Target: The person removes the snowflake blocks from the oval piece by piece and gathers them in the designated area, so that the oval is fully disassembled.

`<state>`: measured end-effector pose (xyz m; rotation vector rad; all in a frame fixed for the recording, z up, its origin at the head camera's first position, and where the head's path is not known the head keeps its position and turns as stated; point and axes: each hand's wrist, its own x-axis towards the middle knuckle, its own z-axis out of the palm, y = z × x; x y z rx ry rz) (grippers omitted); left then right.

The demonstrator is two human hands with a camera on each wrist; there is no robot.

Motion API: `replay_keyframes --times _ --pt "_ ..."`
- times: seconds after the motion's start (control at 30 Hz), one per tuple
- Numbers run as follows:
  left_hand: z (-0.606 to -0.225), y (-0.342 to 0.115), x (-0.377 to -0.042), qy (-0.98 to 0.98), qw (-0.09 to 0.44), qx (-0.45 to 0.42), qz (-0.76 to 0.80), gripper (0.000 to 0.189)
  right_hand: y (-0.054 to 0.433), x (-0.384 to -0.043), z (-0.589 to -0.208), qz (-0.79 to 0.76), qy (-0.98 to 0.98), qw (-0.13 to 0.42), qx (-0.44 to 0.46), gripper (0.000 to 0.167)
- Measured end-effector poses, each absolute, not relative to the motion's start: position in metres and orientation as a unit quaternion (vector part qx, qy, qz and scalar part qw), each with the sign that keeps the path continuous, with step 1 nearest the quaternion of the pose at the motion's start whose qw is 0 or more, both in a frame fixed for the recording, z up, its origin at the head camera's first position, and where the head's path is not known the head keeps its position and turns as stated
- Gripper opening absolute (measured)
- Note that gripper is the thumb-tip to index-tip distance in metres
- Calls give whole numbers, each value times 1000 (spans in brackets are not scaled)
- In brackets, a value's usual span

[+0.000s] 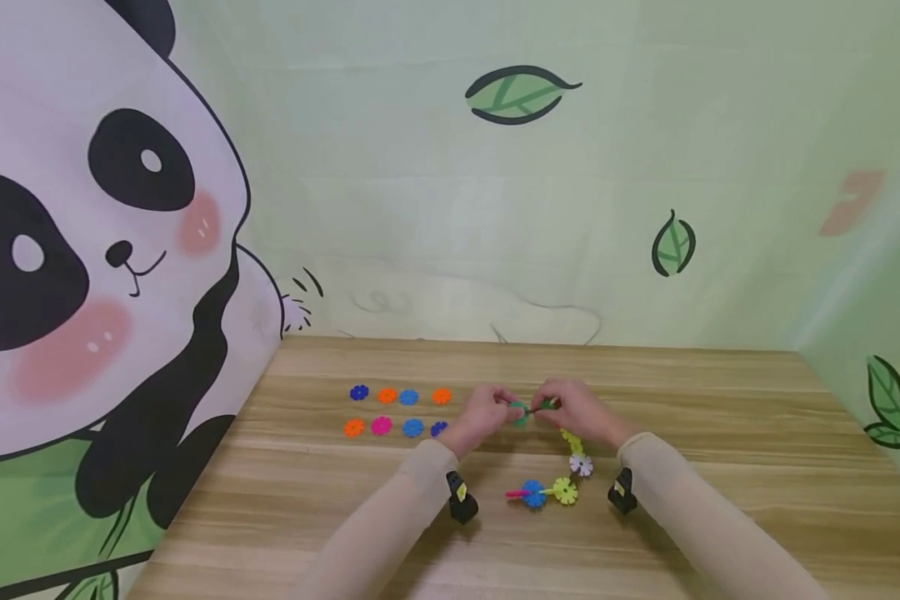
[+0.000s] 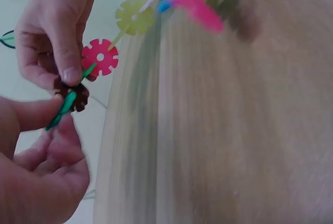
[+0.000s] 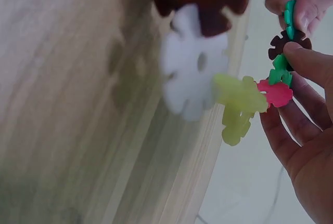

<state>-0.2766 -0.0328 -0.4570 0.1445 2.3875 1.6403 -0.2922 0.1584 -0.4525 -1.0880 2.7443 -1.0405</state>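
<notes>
At the middle of the table my left hand (image 1: pixel 483 414) pinches a green notched disc (image 2: pixel 65 108) between thumb and fingers. Close beside it, my right hand (image 1: pixel 577 410) holds a brown notched disc (image 3: pixel 278 44) at the end of a chain of linked discs. The green disc meets the brown one edge to edge, crosswise. From the brown disc the chain runs through a small green disc (image 3: pixel 280 73), a pink disc (image 2: pixel 100 57) and yellow discs (image 3: pixel 240 104) to a white disc (image 1: pixel 581 464). It then curves left past a blue disc (image 1: pixel 534 493) to a pink end piece (image 1: pixel 513 495).
To the left of my hands, loose discs lie in two rows: a dark blue disc (image 1: pixel 359 392), an orange disc (image 1: pixel 354 427), a pink disc (image 1: pixel 381 426) and several others. A wall printed with a panda (image 1: pixel 157 242) and leaves borders the wooden table (image 1: pixel 292 500).
</notes>
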Motion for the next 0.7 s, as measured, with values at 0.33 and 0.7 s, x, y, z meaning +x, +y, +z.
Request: replay_keyframes --times 0.33,0.7 --pt "-461 -34 -281 793 150 61 587 7 156 -292 -451 -327 876 11 -355 8" --pt "-453 -33 -275 797 138 22 587 6 154 -294 -454 -328 870 2 -368 8"
